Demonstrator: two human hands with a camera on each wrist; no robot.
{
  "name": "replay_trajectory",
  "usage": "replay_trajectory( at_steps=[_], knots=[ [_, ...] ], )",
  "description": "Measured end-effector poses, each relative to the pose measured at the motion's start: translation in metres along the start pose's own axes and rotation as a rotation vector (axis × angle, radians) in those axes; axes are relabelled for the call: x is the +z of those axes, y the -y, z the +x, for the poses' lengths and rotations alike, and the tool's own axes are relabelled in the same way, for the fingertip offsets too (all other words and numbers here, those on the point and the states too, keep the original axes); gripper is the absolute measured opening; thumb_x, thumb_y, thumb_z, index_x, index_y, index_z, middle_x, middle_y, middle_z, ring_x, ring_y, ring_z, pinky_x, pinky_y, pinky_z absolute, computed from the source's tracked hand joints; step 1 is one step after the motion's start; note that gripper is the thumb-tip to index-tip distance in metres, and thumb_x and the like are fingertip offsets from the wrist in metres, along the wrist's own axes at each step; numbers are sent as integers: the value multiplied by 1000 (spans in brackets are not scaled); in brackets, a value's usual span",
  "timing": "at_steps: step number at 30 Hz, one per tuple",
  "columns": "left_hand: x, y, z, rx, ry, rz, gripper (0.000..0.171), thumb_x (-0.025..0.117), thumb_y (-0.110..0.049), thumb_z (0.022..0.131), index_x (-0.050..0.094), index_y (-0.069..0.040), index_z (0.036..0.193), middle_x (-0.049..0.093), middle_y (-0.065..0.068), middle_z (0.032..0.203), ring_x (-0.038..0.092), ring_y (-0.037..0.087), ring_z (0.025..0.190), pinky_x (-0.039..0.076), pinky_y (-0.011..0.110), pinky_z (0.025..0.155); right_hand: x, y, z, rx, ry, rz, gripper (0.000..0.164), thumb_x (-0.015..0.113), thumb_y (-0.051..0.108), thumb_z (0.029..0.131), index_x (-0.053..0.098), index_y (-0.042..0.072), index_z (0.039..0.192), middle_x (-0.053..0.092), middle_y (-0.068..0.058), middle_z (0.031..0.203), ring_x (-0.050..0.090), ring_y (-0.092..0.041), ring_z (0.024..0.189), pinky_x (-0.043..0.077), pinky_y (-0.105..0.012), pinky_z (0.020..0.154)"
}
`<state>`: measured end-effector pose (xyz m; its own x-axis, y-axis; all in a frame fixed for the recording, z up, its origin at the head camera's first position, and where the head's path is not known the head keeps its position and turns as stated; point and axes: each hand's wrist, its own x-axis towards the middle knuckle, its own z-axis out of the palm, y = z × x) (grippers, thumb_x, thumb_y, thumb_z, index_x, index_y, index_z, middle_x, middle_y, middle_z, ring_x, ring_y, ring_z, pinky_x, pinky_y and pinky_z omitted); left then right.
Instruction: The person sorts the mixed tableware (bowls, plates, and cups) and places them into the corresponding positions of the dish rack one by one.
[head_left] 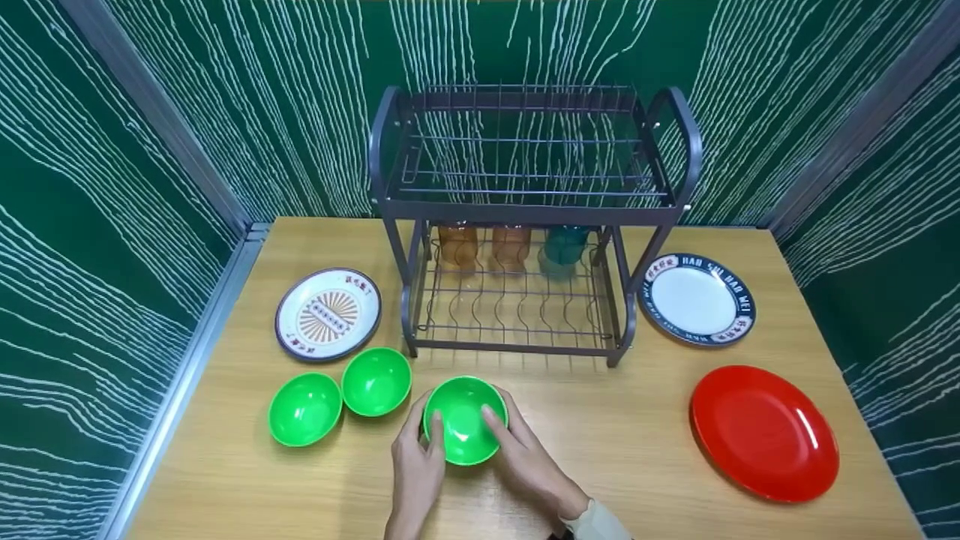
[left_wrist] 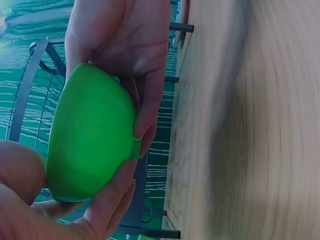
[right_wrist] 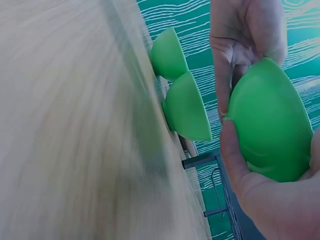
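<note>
A green bowl (head_left: 466,421) is held between both hands in front of the rack, its open side facing up toward the head camera. My left hand (head_left: 420,457) grips its left side, thumb over the rim and fingers beneath. On the opposite side my right hand (head_left: 526,459) holds it the same way, thumb inside the rim. Both wrist views show the bowl (left_wrist: 92,135) raised off the table, with fingertips supporting its base. Two more green bowls, one at the far left (head_left: 304,409) and one nearer the rack (head_left: 376,382), stand on the table left of my hands.
A dark two-tier dish rack (head_left: 525,214) stands at the back, with two orange cups (head_left: 458,246) and a teal cup (head_left: 565,246) on its lower tier. A patterned white plate (head_left: 328,314) lies left, a blue-rimmed plate (head_left: 696,300) right, and a red oval plate (head_left: 765,433) front right.
</note>
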<state>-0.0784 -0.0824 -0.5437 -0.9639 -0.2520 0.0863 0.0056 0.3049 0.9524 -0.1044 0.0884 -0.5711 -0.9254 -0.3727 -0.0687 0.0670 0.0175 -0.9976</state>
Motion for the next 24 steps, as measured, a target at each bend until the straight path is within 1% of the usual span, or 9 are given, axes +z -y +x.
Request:
replay_trajectory(
  at_steps=[3,8,12,15,20,24],
  knots=[
    [1,-1,2,-18,18,-17,38,57,-19,107,58,-1,141,61,17,141,54,33,134,45,48,109,-1,1,0,10,-27,6,55,36,45,111,30,19,159,36,-10,160,24,-30,153,15,-57,123],
    [4,-3,5,-54,54,-61,44,56,-30,107,56,-5,144,58,15,146,51,31,138,42,45,113,-6,5,1,-3,-61,15,54,37,43,112,32,16,159,38,-12,159,24,-31,153,13,-58,123],
    [4,-4,9,-57,100,-141,48,55,-30,108,52,-2,148,52,20,150,46,34,141,38,43,115,-10,7,3,-3,-77,25,57,36,44,112,30,15,160,34,-15,162,21,-34,154,11,-58,123],
    [4,-5,13,-72,162,-193,52,53,-30,109,46,0,151,45,23,155,41,36,145,35,43,116,-13,8,4,5,-89,34,60,37,45,111,28,14,161,31,-15,164,19,-34,154,10,-58,123],
    [1,-7,21,-96,258,-214,55,46,-33,111,39,0,156,37,24,160,40,37,145,33,47,118,-18,10,7,24,-120,54,67,38,48,110,23,10,163,25,-16,166,15,-34,156,9,-56,124],
    [0,-8,25,-96,286,-226,55,45,-31,111,39,1,155,41,23,158,43,34,144,33,46,119,-21,12,9,36,-136,66,71,39,48,110,17,6,164,19,-18,168,11,-35,156,8,-55,124]
  ],
)
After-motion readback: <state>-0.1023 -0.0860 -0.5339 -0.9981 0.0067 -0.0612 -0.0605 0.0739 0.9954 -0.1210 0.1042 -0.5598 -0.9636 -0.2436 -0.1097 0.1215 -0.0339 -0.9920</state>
